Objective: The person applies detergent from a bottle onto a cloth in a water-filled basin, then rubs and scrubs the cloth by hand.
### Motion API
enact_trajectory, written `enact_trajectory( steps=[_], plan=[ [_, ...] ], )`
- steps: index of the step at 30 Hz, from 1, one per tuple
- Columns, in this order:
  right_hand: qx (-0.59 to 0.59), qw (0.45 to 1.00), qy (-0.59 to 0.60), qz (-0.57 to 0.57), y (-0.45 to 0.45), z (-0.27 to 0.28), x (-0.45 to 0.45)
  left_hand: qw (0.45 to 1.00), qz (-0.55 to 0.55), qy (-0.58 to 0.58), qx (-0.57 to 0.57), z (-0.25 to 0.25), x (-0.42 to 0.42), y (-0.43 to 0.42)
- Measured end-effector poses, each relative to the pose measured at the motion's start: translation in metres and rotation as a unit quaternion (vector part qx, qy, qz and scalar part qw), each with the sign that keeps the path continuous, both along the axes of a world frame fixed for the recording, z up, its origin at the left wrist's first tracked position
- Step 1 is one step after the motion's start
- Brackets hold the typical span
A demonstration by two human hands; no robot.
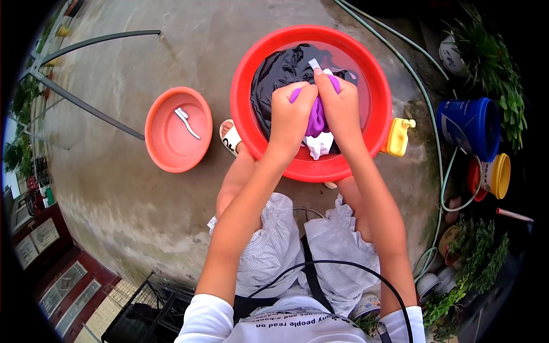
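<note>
A purple cloth (316,119) with white parts is bunched between my two hands over a large red basin (243,86). My left hand (293,111) is closed round one side of it. On the other side my right hand (341,108) grips it in a fist, thumb pointing up. Below the hands hangs a white piece of fabric (319,146), seemingly part of the same bundle. A small white tag or strip (313,64) sticks up above the knuckles. Dark wet fabric (280,71) lies in the water in the basin.
A smaller pink basin (163,151) holding a white brush (184,120) stands to the left. At the red basin's right is a yellow bottle (397,137). A green hose (426,91), a blue bucket (489,128) and potted plants line the right side. A metal frame (86,97) stands left.
</note>
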State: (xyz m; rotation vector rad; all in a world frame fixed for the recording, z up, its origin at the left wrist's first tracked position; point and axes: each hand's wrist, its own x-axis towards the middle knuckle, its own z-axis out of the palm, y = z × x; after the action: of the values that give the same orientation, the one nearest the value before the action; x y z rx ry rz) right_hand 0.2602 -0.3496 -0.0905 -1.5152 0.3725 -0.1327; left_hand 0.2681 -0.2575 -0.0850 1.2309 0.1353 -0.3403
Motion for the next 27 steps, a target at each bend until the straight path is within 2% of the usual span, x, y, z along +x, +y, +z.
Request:
enact_trajectory(
  steps=[4,7,16,17,20,23,25,27],
  plan=[
    [-0.026,0.999,0.010,0.030,-0.011,-0.007,-0.006,0.999,-0.026,-0.017,0.021,0.002,-0.005,-0.001],
    [-0.013,1.000,0.000,-0.020,-0.003,-0.013,-0.006,0.998,-0.013,-0.037,0.042,-0.002,-0.002,-0.002],
    [0.015,1.000,-0.011,0.001,0.013,0.002,-0.006,0.998,0.061,0.020,0.001,-0.001,0.009,0.007],
    [0.004,1.000,-0.029,0.008,0.019,0.002,-0.009,0.996,0.084,0.027,-0.005,-0.001,0.013,0.008],
    [-0.148,0.986,-0.070,0.042,0.031,0.010,-0.019,0.997,0.063,0.035,-0.022,-0.001,0.019,0.020],
    [-0.106,0.993,-0.049,0.012,0.027,0.007,-0.013,0.997,0.075,0.031,-0.015,-0.003,0.008,0.010],
    [-0.052,0.997,-0.047,-0.010,0.019,0.000,-0.005,0.997,0.046,0.056,-0.009,-0.001,0.000,0.010],
    [-0.080,0.996,-0.039,-0.015,0.008,-0.005,0.001,0.999,0.010,0.037,0.008,0.000,-0.008,0.011]
  ],
)
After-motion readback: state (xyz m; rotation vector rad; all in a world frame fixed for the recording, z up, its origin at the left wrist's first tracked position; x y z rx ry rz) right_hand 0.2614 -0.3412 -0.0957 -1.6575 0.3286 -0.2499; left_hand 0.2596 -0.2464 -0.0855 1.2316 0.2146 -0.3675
